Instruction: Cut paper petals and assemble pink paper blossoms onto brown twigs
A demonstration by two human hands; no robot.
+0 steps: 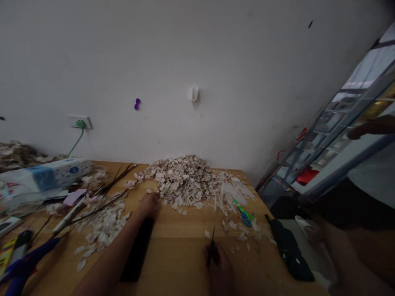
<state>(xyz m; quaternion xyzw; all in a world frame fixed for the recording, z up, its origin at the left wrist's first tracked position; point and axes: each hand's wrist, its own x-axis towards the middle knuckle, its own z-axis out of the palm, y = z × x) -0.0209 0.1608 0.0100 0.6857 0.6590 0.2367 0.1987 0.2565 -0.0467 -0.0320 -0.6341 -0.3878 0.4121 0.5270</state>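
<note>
A large heap of pale, petal-like flakes (187,181) lies on the wooden table against the wall. My left hand (150,204) is at the heap's left front edge, its fingers curled; whatever they may hold is too small to make out. Under my left forearm lies a black flat object like a phone (138,250). My right hand (218,261) is nearer the table's front, closed on a thin dark pointed tool (211,248) whose tip points away from me. A pale flake (207,234) shows beside that tip.
Green-and-blue scissors (245,216) and white strips (234,191) lie right of the heap. A blue glue gun (29,263), dark stems (101,209) and a tissue pack (58,174) are at left. A dark folded bundle (290,250) sits at the right edge. Another person's arm (375,126) shows at right.
</note>
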